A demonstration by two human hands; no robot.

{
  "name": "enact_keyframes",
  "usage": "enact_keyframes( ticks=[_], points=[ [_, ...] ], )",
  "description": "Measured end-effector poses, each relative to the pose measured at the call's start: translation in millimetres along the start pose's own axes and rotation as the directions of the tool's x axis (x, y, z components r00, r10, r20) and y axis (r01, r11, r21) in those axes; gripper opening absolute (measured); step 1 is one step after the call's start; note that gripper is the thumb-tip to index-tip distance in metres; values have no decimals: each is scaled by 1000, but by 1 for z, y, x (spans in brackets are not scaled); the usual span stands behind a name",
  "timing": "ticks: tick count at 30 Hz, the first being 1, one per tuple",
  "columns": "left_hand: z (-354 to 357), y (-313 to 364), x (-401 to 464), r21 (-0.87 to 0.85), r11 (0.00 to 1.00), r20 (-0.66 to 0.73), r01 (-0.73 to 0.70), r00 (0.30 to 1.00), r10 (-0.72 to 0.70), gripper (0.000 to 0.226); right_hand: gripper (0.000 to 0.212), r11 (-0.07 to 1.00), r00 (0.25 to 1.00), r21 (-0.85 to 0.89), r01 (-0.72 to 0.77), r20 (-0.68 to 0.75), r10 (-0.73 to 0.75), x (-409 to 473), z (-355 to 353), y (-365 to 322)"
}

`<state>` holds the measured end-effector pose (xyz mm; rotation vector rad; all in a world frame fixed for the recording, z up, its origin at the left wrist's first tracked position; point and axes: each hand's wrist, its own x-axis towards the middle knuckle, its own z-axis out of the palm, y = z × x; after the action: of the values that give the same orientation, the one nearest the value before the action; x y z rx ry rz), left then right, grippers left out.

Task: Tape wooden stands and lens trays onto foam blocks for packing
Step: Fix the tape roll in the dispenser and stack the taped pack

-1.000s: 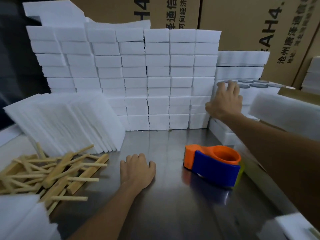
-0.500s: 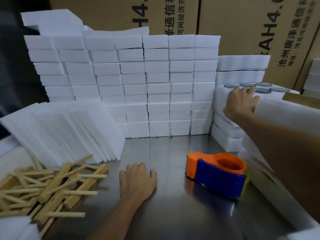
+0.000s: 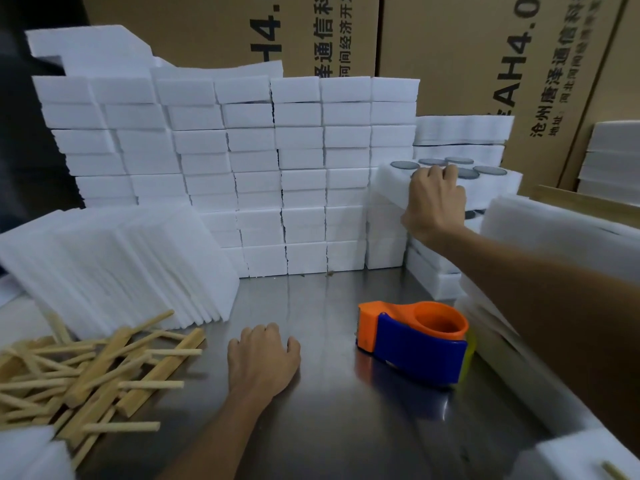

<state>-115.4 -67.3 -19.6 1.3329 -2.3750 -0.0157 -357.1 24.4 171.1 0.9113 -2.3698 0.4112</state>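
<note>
Left hand: the left hand [image 3: 263,355] lies palm down on the steel table [image 3: 311,427] near its front edge, fingers loosely bent, holding nothing.
Wooden stands: a loose heap of wooden stands [image 3: 86,372] lies at the table's front left corner, just left of the left hand and apart from it.
Tape dispenser: an orange and blue tape dispenser [image 3: 414,342] sits on the table right of centre, between the two hands, touched by neither.
Foam sheets: a row of thin foam sheets [image 3: 114,268] leans along the left edge, behind the wooden stands.
Right hand: the right hand [image 3: 434,202] reaches to the far right side, fingers curled over the top front edge of the lens tray, gripping it.
Lens tray: the lens tray [image 3: 391,183], white foam with dark round lenses [image 3: 403,164] set in its top, rests on a pile of similar trays at the table's right edge.
Foam blocks: stacked foam blocks [image 3: 242,168] form a wall along the far edge, the lens tray just beside its right end.
Cartons: brown cartons [image 3: 450,57] with printed lettering stand behind the foam blocks.
</note>
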Motion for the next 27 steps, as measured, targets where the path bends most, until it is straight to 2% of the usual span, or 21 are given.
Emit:
enact_keyframes(
  ticks=[7,12,14,18,23,27],
  points=[
    [-5,-1,-12,-85,995,-34,-50,998,47,30,51,979,991,161,122,-75,-111,-44,-16,-12],
    [-12,-2,-33,-109,991,-70,-79,995,72,30,55,948,975,229,221,-88,-206,-89,-16,-5],
    [-15,-3,-42,-129,988,-74,-82,995,73,29,49,939,965,225,260,-102,-243,-108,-17,-2],
    [-19,-8,-57,-285,958,-63,-22,998,4,24,41,903,942,266,336,-107,-319,-148,-17,-2],
    [-26,-14,-70,-593,793,-15,139,983,-184,24,44,851,922,355,387,-134,-363,-195,-15,-10],
    [-35,-15,-79,-788,589,2,180,957,-290,40,40,823,902,378,424,-93,-421,-227,-5,-10]
  ],
)
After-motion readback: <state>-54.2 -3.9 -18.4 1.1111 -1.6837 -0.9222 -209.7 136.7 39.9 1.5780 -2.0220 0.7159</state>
